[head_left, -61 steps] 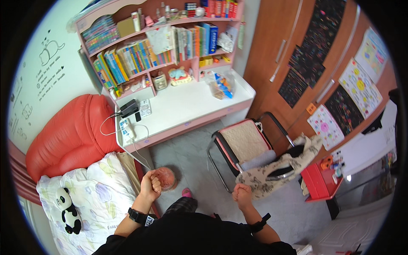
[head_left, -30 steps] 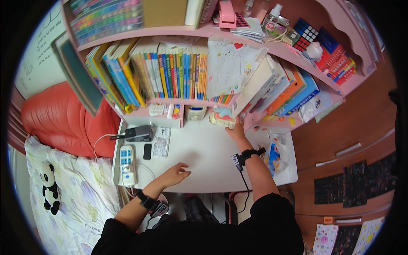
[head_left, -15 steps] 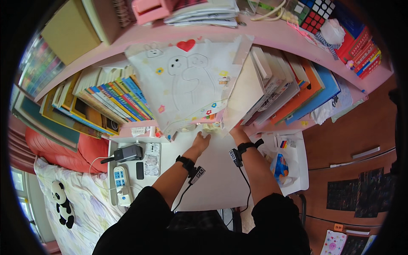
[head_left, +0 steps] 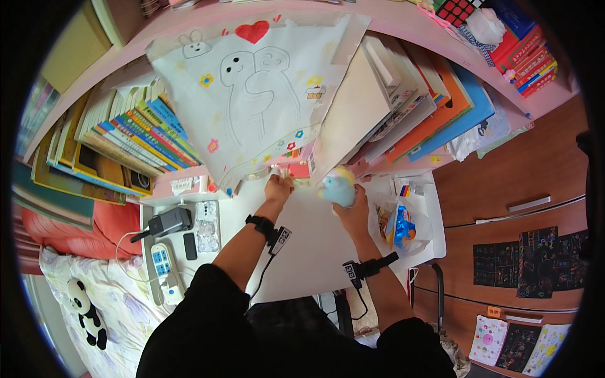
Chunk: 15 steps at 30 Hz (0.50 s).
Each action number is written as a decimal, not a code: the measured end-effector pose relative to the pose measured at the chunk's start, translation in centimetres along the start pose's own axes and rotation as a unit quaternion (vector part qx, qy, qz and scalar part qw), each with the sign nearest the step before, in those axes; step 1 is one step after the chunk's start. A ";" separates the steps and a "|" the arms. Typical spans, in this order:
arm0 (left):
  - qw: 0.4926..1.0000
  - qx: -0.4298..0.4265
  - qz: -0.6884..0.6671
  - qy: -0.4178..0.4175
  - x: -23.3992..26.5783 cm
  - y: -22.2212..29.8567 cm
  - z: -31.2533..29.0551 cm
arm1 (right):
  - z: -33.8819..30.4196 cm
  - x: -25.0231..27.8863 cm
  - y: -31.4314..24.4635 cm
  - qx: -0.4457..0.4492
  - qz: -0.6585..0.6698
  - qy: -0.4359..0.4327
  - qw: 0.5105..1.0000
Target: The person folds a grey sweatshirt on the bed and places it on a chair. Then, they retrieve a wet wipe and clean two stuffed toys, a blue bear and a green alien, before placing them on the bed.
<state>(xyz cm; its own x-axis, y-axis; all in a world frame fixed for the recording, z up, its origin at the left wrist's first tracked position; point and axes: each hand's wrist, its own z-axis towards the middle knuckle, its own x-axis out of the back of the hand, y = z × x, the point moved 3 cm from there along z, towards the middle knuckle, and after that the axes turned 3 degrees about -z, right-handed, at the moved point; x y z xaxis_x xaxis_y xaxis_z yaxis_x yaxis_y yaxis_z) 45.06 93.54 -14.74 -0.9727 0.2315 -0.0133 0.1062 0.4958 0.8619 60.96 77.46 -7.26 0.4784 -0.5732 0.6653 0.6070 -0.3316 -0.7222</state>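
My right hand point(head_left: 357, 209) is closed round a small light blue soft toy with a yellow top point(head_left: 338, 190), held over the far part of the white desk point(head_left: 309, 246); motion blurs the toy. My left hand point(head_left: 278, 188) reaches to the desk's back edge, below a hanging sheet with a drawing point(head_left: 258, 94). Its fingers are bent together by a small pale thing there, too small to name. A red item point(head_left: 300, 171) shows just behind these fingers. Both wrists wear black straps with small devices and cables.
Books point(head_left: 135, 135) fill the pink shelf on the left, and leaning books and folders point(head_left: 435, 120) the right. A power strip point(head_left: 165, 268), black phone point(head_left: 190, 246) and dark charger point(head_left: 171, 222) lie at the left. A blue snack packet point(head_left: 404, 227) sits at the right.
My right hand has come out from behind the leaning books, bringing the light blue soft toy. My left hand has moved slightly left and its fingers have bent. The view has shifted.
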 end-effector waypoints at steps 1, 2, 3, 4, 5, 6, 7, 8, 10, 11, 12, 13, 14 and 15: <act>0.999 0.023 -0.029 -0.007 0.7 -0.1 -1.5 | -0.3 0.2 0.1 -0.012 -0.008 0.010 1.000; 0.999 0.019 -0.035 -0.029 1.6 -0.2 -3.2 | -0.4 0.2 0.1 -0.018 -0.015 0.017 1.000; 0.997 0.025 -0.050 -0.049 3.0 -0.3 -4.9 | -0.4 0.0 0.3 -0.034 -0.028 0.027 0.999; 0.995 0.029 -0.070 -0.070 4.3 -0.5 -6.5 | -0.3 -0.5 0.2 0.003 -0.016 0.032 0.999; 0.993 0.045 -0.079 -0.069 5.7 -1.0 -8.2 | -0.2 -1.1 0.3 0.016 -0.032 0.021 0.999; 0.992 0.053 -0.093 -0.070 7.1 -1.1 -9.4 | 0.1 -2.0 0.3 0.033 -0.050 0.015 0.998; 0.990 0.068 -0.107 -0.066 8.5 -1.5 -10.6 | 0.4 -2.9 0.4 0.048 -0.067 0.006 0.997; 0.988 0.075 -0.108 -0.080 9.8 -1.8 -11.8 | 0.5 -3.9 0.6 0.034 -0.085 -0.012 0.996; 0.984 0.095 -0.121 -0.086 11.7 -2.3 -13.9 | 1.0 -5.5 0.8 0.024 -0.116 -0.037 0.992; 0.982 0.104 -0.132 -0.086 12.6 -2.4 -14.8 | 1.2 -6.1 0.8 0.003 -0.139 -0.056 0.989; 0.983 0.099 -0.129 -0.090 13.3 -2.3 -15.5 | 1.3 -6.4 0.7 -0.005 -0.157 -0.068 0.985; 0.982 0.098 -0.130 -0.091 13.9 -2.4 -16.3 | 1.3 -6.5 0.5 -0.022 -0.180 -0.090 0.979; 0.981 0.096 -0.137 -0.094 14.4 -2.4 -17.0 | 1.2 -6.4 0.1 -0.033 -0.177 -0.104 0.978; 0.981 0.096 -0.142 -0.093 14.9 -2.4 -17.6 | 0.8 -5.9 -0.9 0.016 -0.180 -0.071 0.981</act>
<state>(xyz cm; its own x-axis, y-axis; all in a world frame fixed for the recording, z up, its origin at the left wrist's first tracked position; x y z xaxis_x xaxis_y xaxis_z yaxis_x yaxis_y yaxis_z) 26.70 81.06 -8.10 -0.9165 0.2014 -0.3457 -0.1085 0.7066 0.6993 58.07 81.74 -10.38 0.3114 -0.3123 0.8975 0.7708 -0.4693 -0.4307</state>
